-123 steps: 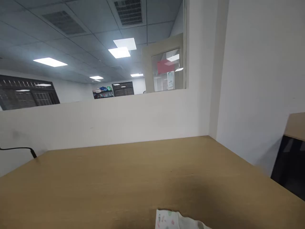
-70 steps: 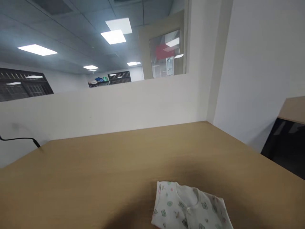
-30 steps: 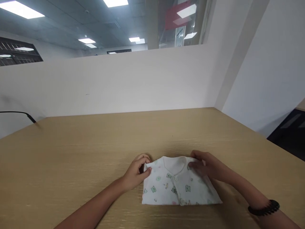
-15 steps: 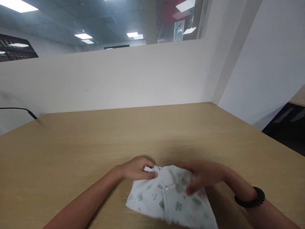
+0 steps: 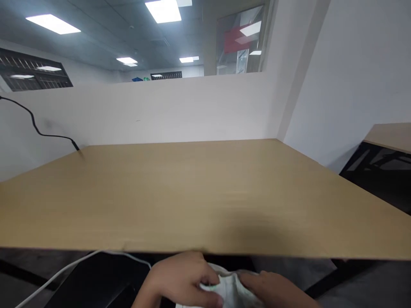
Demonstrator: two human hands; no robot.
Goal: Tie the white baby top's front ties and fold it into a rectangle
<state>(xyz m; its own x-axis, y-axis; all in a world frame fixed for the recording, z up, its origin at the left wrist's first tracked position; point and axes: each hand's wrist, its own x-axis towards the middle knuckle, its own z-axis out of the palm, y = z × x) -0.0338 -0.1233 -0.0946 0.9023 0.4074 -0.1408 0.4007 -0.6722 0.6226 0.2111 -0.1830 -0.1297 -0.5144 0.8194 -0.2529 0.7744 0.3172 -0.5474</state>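
A white baby garment (image 5: 233, 291) with a faint green print is bunched between my two hands, just below the front edge of the table. My left hand (image 5: 184, 278) has its thumb and fingers closed on the garment's left side. On the right side, my right hand (image 5: 271, 287) grips the cloth too, though its fingertips are partly hidden by the folds. The garment's lower part runs out of the bottom of the picture.
The wooden table (image 5: 180, 192) stretches ahead to a low white partition (image 5: 180, 111). A black cable (image 5: 54, 136) hangs at the far left. Under the front edge run a white cord (image 5: 61, 276) and a dark box-like shape (image 5: 96, 282). Another table (image 5: 390, 134) stands at right.
Both hands have drawn the garment off the tabletop, toward me and below the front edge. My right hand, earlier loosely over the cloth, has closed on it. The view has tilted up and back.
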